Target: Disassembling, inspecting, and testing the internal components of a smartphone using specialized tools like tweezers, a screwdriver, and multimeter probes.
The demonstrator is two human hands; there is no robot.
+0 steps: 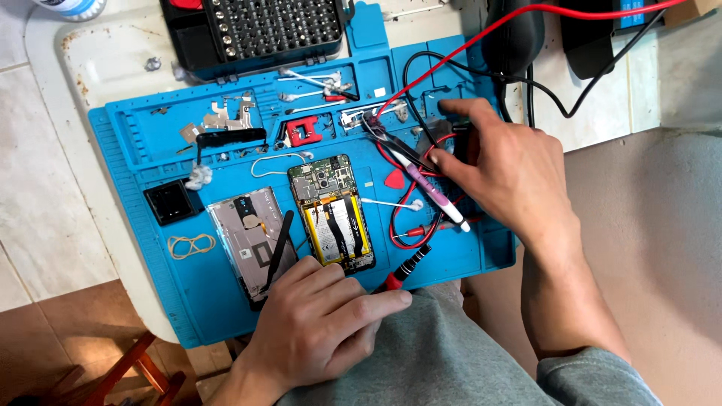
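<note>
An opened phone (pixel 332 214), its yellow battery and circuit board showing, lies in the middle of a blue work mat (pixel 143 143). My left hand (pixel 316 323) rests at the mat's near edge just below the phone and holds nothing; its index finger points toward a red and black screwdriver (pixel 406 267). My right hand (pixel 504 169) is over the mat's right side. Its thumb and fingers pinch a small dark object (pixel 464 141), beside metal tweezers (pixel 391 143) and a white and pink pen tool (pixel 432 194). Red and black leads (pixel 398 225) loop under this hand.
The phone's grey back cover (pixel 241 240) lies left of the phone with a black spudger (pixel 278 248) across it. Also on the mat are a rubber band (pixel 191 245), a black square part (pixel 171 201), a red pick (pixel 394 179) and cotton swabs (pixel 391 203). A screwdriver bit case (pixel 256 30) stands behind.
</note>
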